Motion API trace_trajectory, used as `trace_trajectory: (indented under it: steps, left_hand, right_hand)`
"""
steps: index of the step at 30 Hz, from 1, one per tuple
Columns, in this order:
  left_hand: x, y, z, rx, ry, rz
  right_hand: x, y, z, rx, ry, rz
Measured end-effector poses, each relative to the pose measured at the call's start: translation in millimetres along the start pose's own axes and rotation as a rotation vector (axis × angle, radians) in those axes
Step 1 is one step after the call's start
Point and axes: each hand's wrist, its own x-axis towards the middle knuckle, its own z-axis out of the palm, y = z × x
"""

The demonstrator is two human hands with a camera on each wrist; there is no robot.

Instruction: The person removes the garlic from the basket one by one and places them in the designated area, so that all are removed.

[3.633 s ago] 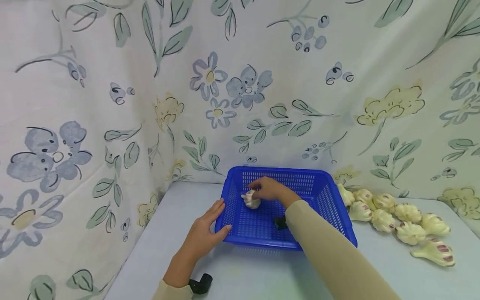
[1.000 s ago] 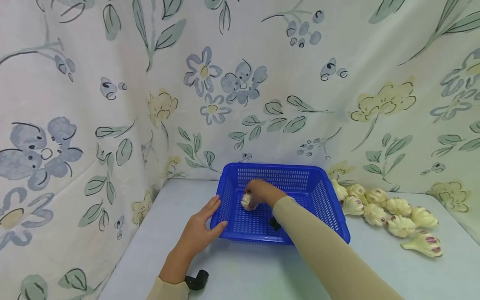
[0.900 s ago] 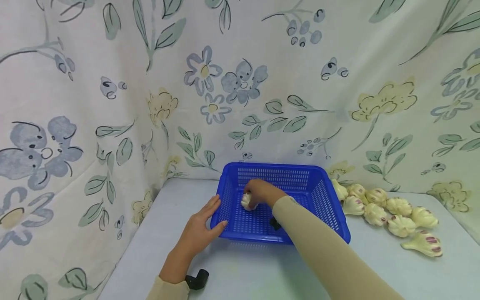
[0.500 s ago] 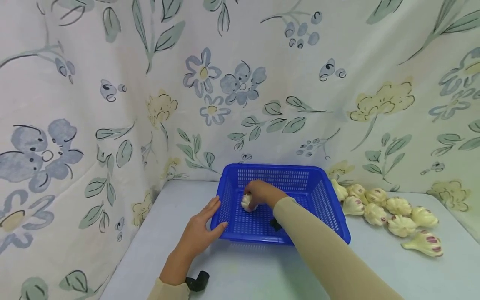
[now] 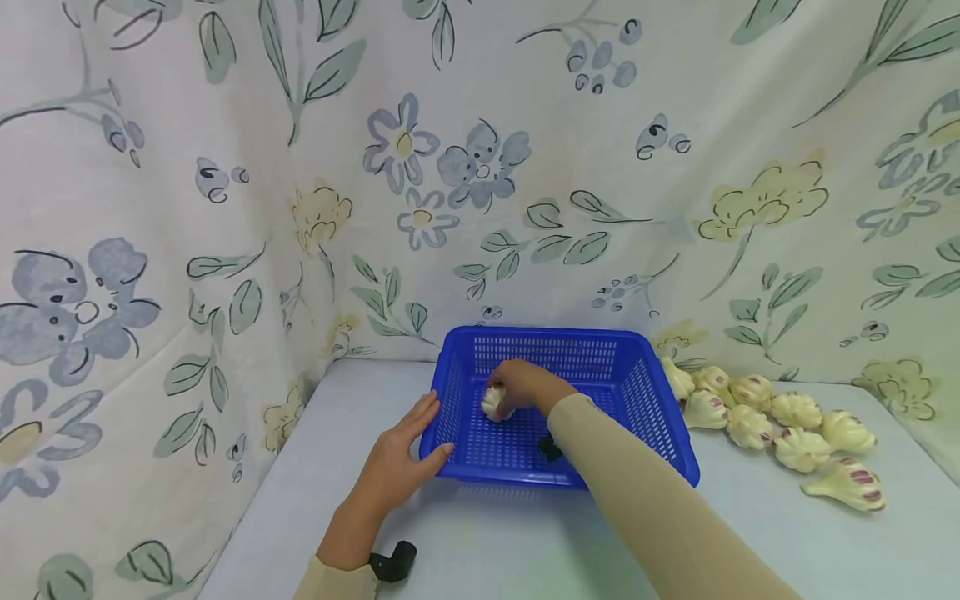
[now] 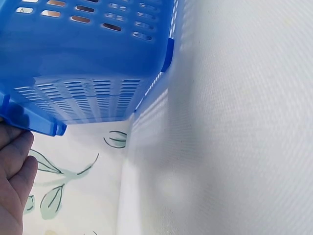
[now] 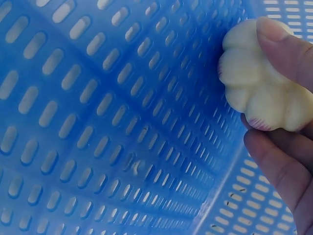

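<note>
A cream garlic bulb [image 5: 492, 403] with purple streaks is inside the blue plastic basket [image 5: 510, 481], near its left end. My right hand [image 5: 525, 386] reaches in and grips this bulb. In the right wrist view the thumb lies on one side of the garlic bulb [image 7: 266, 81] and curled fingers on the other, close to the slotted basket wall [image 7: 112, 98]. My left hand [image 5: 397, 458] touches the basket's left rim with fingers extended and thumb spread. Fingertips of the left hand [image 6: 14, 171] meet the rim in the left wrist view.
Several more garlic bulbs [image 5: 798, 450] lie grouped on the white table [image 5: 300, 517], right of the basket. Floral cloth [image 5: 480, 275] hangs behind and along the left side. Black wrist cameras [image 5: 395, 562] are worn on both wrists.
Since the oldest frame, my right hand has closed more around the garlic bulb, covering more of it and its stem. The view has shifted slightly. My left hand stays at the rim.
</note>
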Motion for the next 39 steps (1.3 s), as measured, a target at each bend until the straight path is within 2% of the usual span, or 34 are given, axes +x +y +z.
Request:
trace_trajectory:
  steps: [14,21,26,32,39]
  left_hand:
    - [0.6,1.0,-2.7,0.003,0.015,-0.003]
    - [-0.8,-1.4,2.0,0.001,-0.005,-0.016]
    - [-1.4,0.2,2.2,-0.006,-0.002,-0.001]
    - [-2.2,0.3,0.2,-0.007,0.008,0.009]
    - [-1.3,-0.7,1.4,0.002,0.013,0.005]
  right_hand:
    - [-1.9,-2,-5,0.023,0.007,-0.024]
    - [-0.2,4,-2,-0.005,-0.008,-0.057]
    - [-0.3,6,0,-0.002,-0.014,-0.076]
    - [-3.6,3,-5,0.007,0.019,-0.13]
    - [-19.5,-3,-22,0.037,0.1,-0.163]
